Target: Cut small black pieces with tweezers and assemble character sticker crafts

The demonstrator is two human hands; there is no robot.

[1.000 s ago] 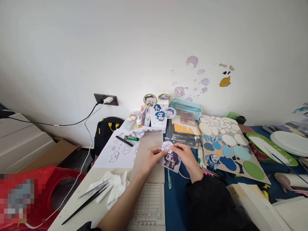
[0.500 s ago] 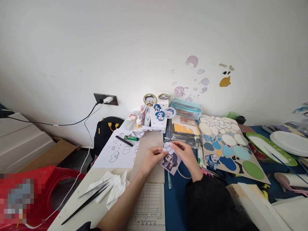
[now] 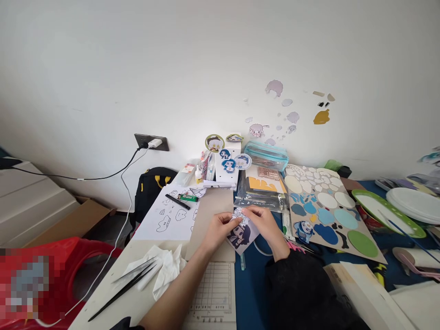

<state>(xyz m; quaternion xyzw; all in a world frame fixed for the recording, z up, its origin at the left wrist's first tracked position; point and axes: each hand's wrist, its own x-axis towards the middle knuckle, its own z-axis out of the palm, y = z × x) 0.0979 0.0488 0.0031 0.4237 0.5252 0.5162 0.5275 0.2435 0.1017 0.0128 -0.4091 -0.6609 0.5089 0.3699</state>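
Over the middle of the desk, my left hand (image 3: 220,229) and my right hand (image 3: 264,225) hold a small printed card (image 3: 240,239) with a dark-haired cartoon figure, tilted in the air. A white paper cutout with line drawing (image 3: 239,215) lies against the card's upper part. The fingers of both hands are pinched at the top of it, left thumb over the paper's front. Which hand grips the card and which the cutout I cannot fully tell. Below lie a grey cardboard sheet (image 3: 211,208) and a form with a printed grid (image 3: 213,288). A teal pen (image 3: 242,261) is just under the card.
Tweezers (image 3: 120,293) and crumpled tissue (image 3: 168,270) are at the left. Line-drawn sheets (image 3: 147,220) carry a black marker (image 3: 178,201). To the right stand a board of coloured cut shapes (image 3: 360,215), pink scissors (image 3: 297,246) and a green-rimmed tray (image 3: 388,213).
The card has turned a little and sunk slightly, and the cutout shifts with it. My right fingers have moved closer to my left ones at its top.
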